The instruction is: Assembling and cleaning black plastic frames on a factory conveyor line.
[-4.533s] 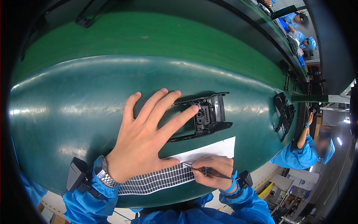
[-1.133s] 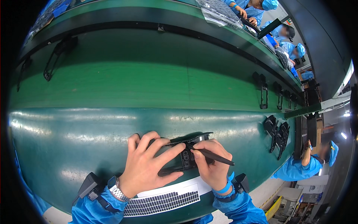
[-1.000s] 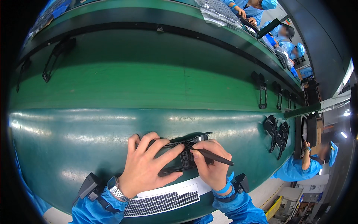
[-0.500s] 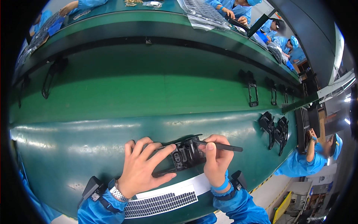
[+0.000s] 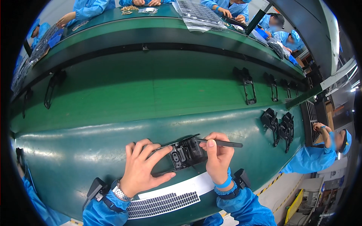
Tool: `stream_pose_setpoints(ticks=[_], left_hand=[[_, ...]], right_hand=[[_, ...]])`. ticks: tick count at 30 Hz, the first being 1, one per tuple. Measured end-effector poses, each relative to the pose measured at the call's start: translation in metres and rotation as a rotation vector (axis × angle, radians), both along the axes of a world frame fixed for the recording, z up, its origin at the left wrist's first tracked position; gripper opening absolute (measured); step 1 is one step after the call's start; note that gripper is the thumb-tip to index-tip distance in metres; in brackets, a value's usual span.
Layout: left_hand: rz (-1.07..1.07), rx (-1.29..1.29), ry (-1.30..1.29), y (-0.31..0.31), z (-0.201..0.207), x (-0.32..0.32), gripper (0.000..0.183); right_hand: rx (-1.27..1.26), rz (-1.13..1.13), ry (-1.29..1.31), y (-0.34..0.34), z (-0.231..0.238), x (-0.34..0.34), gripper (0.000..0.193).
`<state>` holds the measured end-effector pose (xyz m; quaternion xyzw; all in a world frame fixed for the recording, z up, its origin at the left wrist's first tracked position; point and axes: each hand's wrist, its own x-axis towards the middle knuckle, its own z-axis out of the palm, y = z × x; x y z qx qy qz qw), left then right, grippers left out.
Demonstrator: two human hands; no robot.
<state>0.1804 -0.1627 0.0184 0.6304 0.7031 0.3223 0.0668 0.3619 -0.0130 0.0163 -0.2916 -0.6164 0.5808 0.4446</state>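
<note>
A black plastic housing (image 5: 183,156) with an open frame at its left end lies on the green table in front of me. My left hand (image 5: 145,165) holds it at the left, index finger along the far side and thumb on the near side. In my right hand (image 5: 217,158), thumb and fingers pinch black tweezers (image 5: 229,144); their tip is at the housing's far right part. Whether the tips hold anything is too small to tell. Just nearer to me is a white sheet with rows of small black pads (image 5: 163,206), partly over a plain white sheet (image 5: 203,183).
Two black housings (image 5: 278,126) lie at the right of the table. Beyond runs a green belt (image 5: 151,90) carrying several black frames (image 5: 249,90). Co-workers in blue sit across, near a clear plastic tray (image 5: 200,14); another person (image 5: 316,152) works at the right.
The view has shifted slightly, showing more of the co-workers across the belt. My hands keep their grips; the tweezers lie a little flatter, still at the housing's right part.
</note>
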Motion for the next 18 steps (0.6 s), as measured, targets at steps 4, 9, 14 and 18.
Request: stream_pose_setpoints(ticks=[4, 9, 14, 18], left_hand=[[0.042, -0.014, -0.111, 0.0008, 0.0035, 0.001, 0.068], [0.011, -0.001, -0.044, 0.0, 0.0002, -0.0004, 0.068], [-0.004, -0.002, -0.027, 0.0011, 0.0002, -0.0006, 0.068], [-0.003, -0.006, -0.049, 0.0003, -0.0005, -0.0028, 0.067]], right_hand=[[0.006, -0.006, -0.001, 0.0009, 0.0014, 0.0012, 0.014], [0.008, -0.004, -0.001, 0.0006, -0.0012, 0.0, 0.015], [0.016, -0.008, -0.008, 0.0013, 0.0006, 0.001, 0.015], [0.019, -0.005, 0.002, 0.0009, -0.0019, -0.0002, 0.014]])
